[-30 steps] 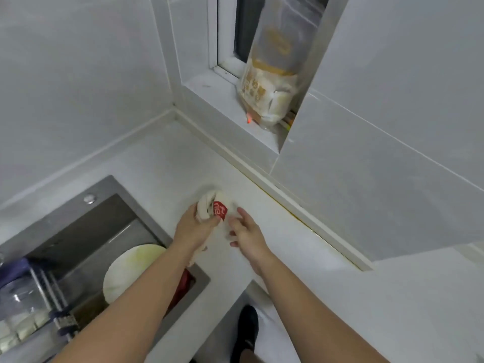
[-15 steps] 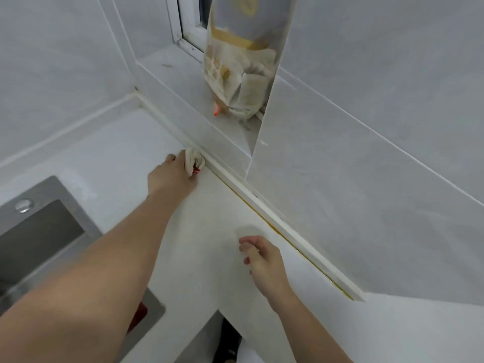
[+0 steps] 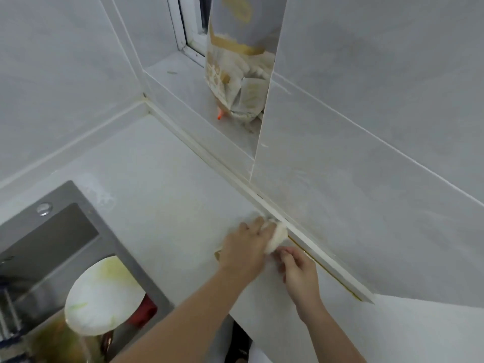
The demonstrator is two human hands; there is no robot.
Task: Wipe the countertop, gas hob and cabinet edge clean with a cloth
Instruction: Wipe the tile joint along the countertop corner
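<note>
White counter [image 3: 162,179] running into a tiled corner, steel sink [image 3: 31,231] set into its left part, crumpled pale cloth [image 3: 276,235] on it against the back strip, two hands resting there, windowsill [image 3: 188,82] above carrying a packet [image 3: 238,74]

There is only one view, from a wide-angle camera worn on the person's head. It looks forward and steeply down over the white counter [image 3: 162,184] toward the tiled back wall [image 3: 366,142], close enough that both forearms reach in from the bottom edge. The windowsill [image 3: 183,74] sits at the top, the sink [image 3: 60,231] at the lower left. Straight lines bend toward the picture's edges. No second view overlaps it.
</note>
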